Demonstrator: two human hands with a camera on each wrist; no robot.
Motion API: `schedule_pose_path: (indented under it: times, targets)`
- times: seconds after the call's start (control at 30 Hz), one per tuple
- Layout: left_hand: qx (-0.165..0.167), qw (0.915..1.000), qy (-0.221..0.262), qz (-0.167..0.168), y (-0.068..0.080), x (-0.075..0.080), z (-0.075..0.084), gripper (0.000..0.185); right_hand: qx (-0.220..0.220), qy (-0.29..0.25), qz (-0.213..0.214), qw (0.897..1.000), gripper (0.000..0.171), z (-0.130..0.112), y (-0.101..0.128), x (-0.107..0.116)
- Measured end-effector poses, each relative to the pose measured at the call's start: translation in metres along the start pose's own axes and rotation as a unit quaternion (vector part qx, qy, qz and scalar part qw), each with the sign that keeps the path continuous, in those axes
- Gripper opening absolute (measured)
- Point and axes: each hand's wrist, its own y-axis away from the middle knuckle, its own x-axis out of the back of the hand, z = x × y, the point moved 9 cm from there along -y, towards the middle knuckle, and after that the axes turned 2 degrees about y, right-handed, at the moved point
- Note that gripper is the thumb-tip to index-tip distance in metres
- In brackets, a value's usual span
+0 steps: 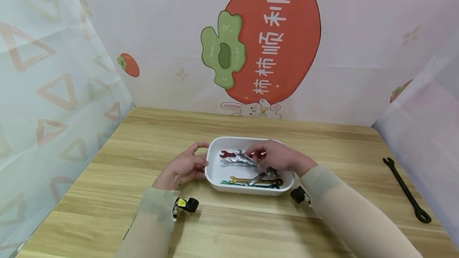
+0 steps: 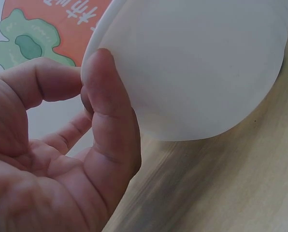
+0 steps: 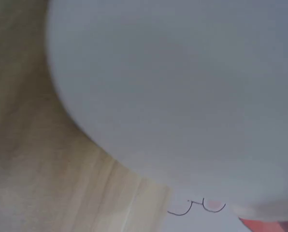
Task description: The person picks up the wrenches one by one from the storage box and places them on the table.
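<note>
A white plastic tray (image 1: 215, 174) holds several small open-end wrenches. My left hand (image 1: 186, 165) grips its left end; in the left wrist view, the fingers (image 2: 110, 106) of that hand lie against the tray's outer wall (image 2: 202, 72) and rim. Over the tray's right half, my right hand (image 1: 276, 155) pinches a silver wrench (image 1: 247, 158) that slants up to the left. Beneath it show a red wrench (image 1: 226, 154) and another silver wrench (image 1: 229, 163). A gold wrench (image 1: 240, 180) and a teal wrench (image 1: 227, 182) lie along the near side. The tray's wall hides my right hand in the right wrist view.
A long black wrench (image 1: 407, 188) lies on the wooden table (image 1: 251, 222), near the right edge. Printed cloth walls (image 1: 172, 90) stand behind the table and along both sides. A small black camera sits on each wrist.
</note>
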Motion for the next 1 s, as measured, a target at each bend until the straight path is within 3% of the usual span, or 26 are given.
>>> schedule_pose_path:
  times: [0.1, 0.2, 0.5, 0.67, 1.0]
  targets:
    - [0.000, 1.0000, 0.000, -0.001, 0.000, 0.000, 0.000, 0.064, -0.020, -0.064, 0.008, 0.998, 0.053, 0.005, 0.001, 0.007]
    - [0.000, 1.0000, -0.001, 0.000, 0.000, 0.000, -0.001, 0.064, -0.037, -0.143, 0.017, 0.989, 0.057, 0.010, 0.004, 0.012]
    - [0.000, 1.0000, -0.003, 0.002, -0.001, 0.000, -0.001, 0.064, 0.007, -0.357, 0.026, 0.934, 0.059, 0.013, 0.015, 0.023]
    - [0.000, 1.0000, -0.002, 0.001, -0.001, 0.000, 0.001, 0.065, 0.037, -0.413, 0.038, 0.909, 0.054, 0.017, 0.026, 0.035]
    - [-0.002, 1.0000, -0.001, -0.005, 0.000, -0.001, 0.001, 0.065, 0.047, -0.438, 0.076, 0.895, 0.052, 0.043, 0.053, 0.059]
